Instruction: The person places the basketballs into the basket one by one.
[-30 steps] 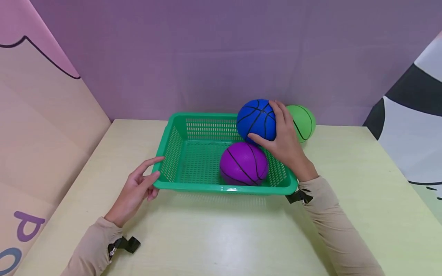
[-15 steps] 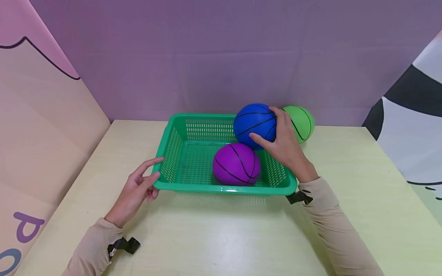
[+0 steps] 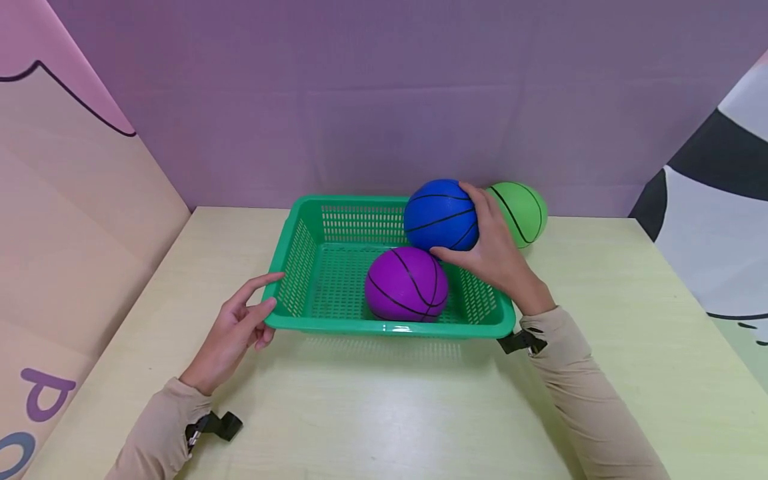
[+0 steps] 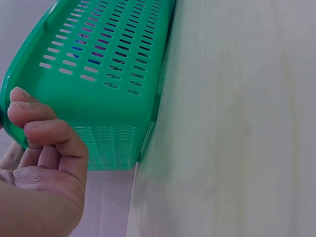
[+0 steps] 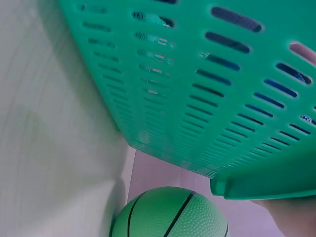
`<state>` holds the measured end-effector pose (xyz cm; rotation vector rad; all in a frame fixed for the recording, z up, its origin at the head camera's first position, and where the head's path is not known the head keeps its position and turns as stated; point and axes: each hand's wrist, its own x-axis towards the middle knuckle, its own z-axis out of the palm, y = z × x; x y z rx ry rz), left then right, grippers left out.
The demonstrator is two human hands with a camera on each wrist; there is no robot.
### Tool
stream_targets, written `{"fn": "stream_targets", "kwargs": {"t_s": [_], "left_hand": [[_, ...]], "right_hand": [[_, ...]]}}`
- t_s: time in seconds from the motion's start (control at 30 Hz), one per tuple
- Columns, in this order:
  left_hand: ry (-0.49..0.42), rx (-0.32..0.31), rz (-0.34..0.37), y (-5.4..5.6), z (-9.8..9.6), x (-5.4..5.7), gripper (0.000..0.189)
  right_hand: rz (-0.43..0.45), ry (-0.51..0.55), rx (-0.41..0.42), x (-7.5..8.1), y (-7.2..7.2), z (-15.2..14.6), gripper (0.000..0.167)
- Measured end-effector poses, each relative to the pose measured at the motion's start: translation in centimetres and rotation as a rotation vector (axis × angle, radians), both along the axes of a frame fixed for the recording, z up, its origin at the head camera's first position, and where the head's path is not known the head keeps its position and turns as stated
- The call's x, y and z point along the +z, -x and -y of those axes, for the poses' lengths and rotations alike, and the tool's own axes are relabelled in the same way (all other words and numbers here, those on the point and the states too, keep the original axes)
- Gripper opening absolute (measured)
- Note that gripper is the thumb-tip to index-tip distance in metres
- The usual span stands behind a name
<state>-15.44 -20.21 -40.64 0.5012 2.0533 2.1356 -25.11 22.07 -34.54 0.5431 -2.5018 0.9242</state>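
Note:
A green plastic basket (image 3: 336, 327) with slotted walls stands on the table. Its front left corner is held by my left hand (image 3: 231, 333), index finger and thumb at the rim; the left wrist view shows the other fingers bent beside the basket's outer wall. My right hand (image 3: 498, 250) reaches over the right side and grips a small blue basketball (image 3: 441, 217) at the back right corner. In front of it, inside the basket, a purple basketball (image 3: 405, 285) lies close to the blue one. The right hand is mostly hidden in the right wrist view.
A green basketball (image 3: 521, 213) sits on the table just behind the basket's right back corner, partly covered by my right hand. A purple backdrop (image 3: 360, 100) rises along the table's back edge. Printed panels flank the table (image 3: 360, 413) on both sides.
The blue basketball has come slightly down and left with my right hand. The purple basketball has rolled left inside the basket. My left hand stays at the rim.

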Motion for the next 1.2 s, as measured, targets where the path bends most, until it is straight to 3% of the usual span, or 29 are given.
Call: {"fn": "stream_targets", "kwargs": {"t_s": [0.33, 0.67, 1.0, 1.2], "left_hand": [[0.006, 0.002, -0.006, 0.0, 0.1, 0.1, 0.046], [0.004, 0.019, 0.027, -0.5, 0.9, -0.1, 0.046], [0.007, 0.029, 0.007, 0.0, 0.8, -0.2, 0.046], [0.019, 0.023, 0.0, 0.3, 0.0, -0.4, 0.047]], "right_hand": [[-0.05, 0.035, -0.009, 0.1, -0.2, 0.1, 0.104], [0.027, 0.089, 0.029, 0.4, -0.8, 1.6, 0.098], [0.135, -0.027, -0.08, 0.5, -0.4, 1.2, 0.089], [0.084, -0.035, -0.093, 0.3, -0.3, -0.3, 0.073]]}}
